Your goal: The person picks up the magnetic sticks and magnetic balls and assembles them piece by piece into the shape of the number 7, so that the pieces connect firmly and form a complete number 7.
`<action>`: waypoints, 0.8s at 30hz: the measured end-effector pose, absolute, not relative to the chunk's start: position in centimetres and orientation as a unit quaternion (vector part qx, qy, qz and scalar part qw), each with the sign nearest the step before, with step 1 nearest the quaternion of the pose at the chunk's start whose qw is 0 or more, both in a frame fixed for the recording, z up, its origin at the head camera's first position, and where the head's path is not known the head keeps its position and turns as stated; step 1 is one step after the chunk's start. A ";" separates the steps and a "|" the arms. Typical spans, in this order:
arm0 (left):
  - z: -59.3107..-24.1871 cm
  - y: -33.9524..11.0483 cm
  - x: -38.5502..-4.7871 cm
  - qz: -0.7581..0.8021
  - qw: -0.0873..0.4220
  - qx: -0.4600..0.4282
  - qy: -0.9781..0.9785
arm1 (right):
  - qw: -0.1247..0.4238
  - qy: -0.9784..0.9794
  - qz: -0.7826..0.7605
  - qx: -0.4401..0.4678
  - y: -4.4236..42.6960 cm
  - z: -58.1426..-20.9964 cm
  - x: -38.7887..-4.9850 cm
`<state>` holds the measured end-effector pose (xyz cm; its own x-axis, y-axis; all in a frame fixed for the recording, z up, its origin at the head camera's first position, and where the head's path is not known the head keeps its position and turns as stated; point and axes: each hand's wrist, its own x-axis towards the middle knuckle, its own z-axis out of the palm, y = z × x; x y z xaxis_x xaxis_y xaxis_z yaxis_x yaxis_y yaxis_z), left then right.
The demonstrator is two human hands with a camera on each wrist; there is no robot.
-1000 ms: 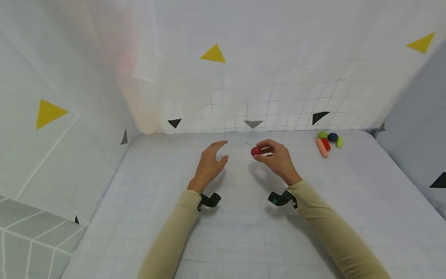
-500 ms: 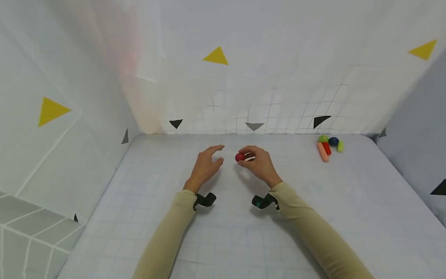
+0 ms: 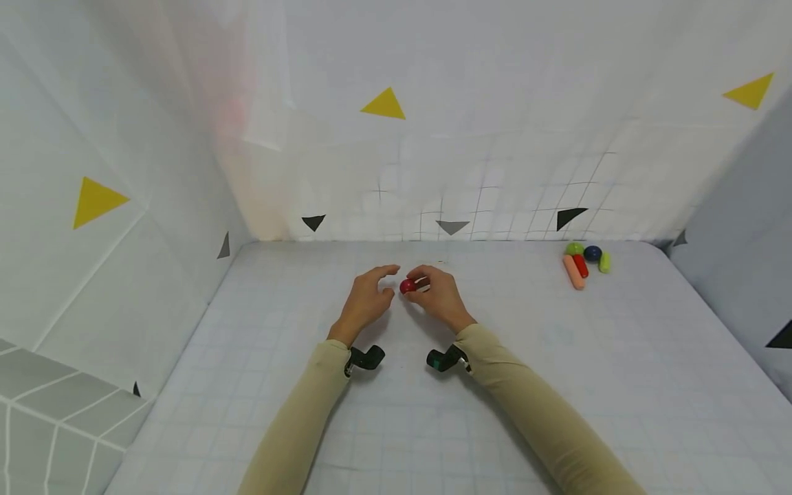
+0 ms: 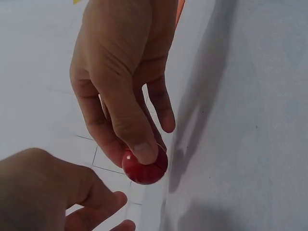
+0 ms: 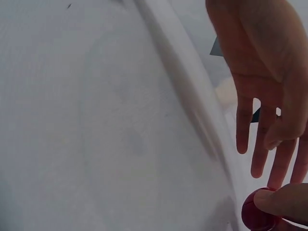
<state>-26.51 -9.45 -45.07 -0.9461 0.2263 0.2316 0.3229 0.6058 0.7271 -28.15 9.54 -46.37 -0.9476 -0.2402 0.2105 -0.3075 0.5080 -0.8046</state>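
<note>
Your right hand (image 3: 438, 295) has swung leftward over the last second, bringing the red ball (image 3: 407, 286) just beside your left hand (image 3: 363, 302). Thumb and fingers pinch the ball above the table (image 3: 619, 371), the thumb covering part of it. Your left hand hovers, thumb and fingers parted in a loose curve, holding nothing. Your sleeves (image 3: 293, 419) slant inward, cut off by the head view's lower edge. The right-wrist view crops your right hand at the corner; farther right, small coloured pieces (image 3: 573, 272) cluster, too small to identify surely.
</note>
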 end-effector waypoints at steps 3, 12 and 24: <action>-45.3 -9.5 -26.6 -0.415 0.041 -0.149 -0.897 | 0.039 -0.866 0.470 0.168 9.3 -46.5 -28.1; -46.4 -9.0 -26.9 -0.389 0.066 -0.207 -0.895 | 0.057 -0.855 0.473 0.208 9.9 -46.7 -27.9; -47.5 -8.3 -27.0 -0.367 0.076 -0.192 -0.907 | 0.029 -0.868 0.465 0.174 12.1 -46.7 -27.2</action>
<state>-26.95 -8.30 -47.50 -0.9148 0.2928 0.2783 0.4040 0.6573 0.6362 -27.15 12.08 -46.68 -0.9379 -0.2740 0.2126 -0.3288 0.5074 -0.7965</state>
